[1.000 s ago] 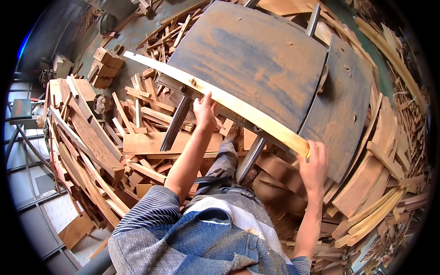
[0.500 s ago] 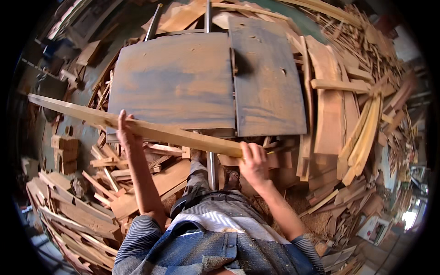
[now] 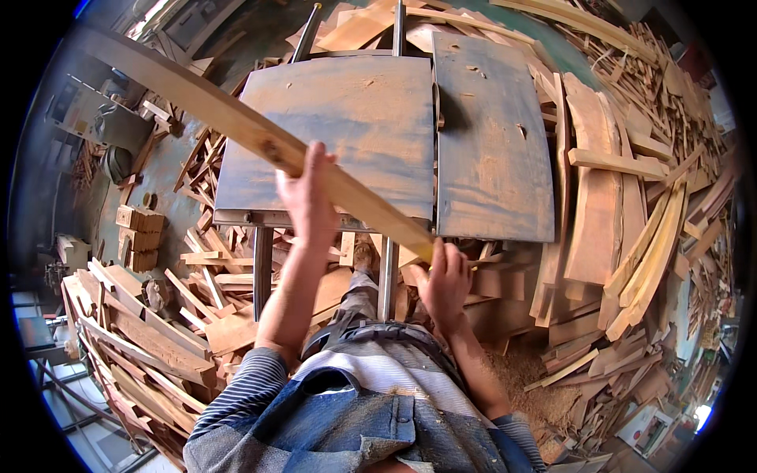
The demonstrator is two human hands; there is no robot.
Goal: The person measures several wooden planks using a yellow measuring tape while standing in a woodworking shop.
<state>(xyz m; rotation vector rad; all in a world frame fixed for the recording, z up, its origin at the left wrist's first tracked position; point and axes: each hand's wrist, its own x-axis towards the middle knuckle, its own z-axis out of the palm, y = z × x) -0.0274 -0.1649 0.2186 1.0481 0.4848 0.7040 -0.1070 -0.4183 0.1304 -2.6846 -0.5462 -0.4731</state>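
A long, squared wooden plank slants across the view from upper left down to the middle, raised over the near part of a dusty metal saw table. My left hand is closed round it from the near side, fingers reaching over the top edge beside a dark knot. At the lower end, my right hand grips the plank's tip. A thin yellow bit shows beside those fingers, too small to name. The table's two plates are parted by a narrow slot with a small upright piece in it.
Wood offcuts are heaped at the left, with stacked blocks beyond them. Long boards lean along the table's right side. Metal rails run under the table. Sawdust covers the floor at lower right.
The plank has swung so its far end points more steeply up and away. My left hand has moved right and forward with it; my right hand keeps the near end. The whole view has shifted.
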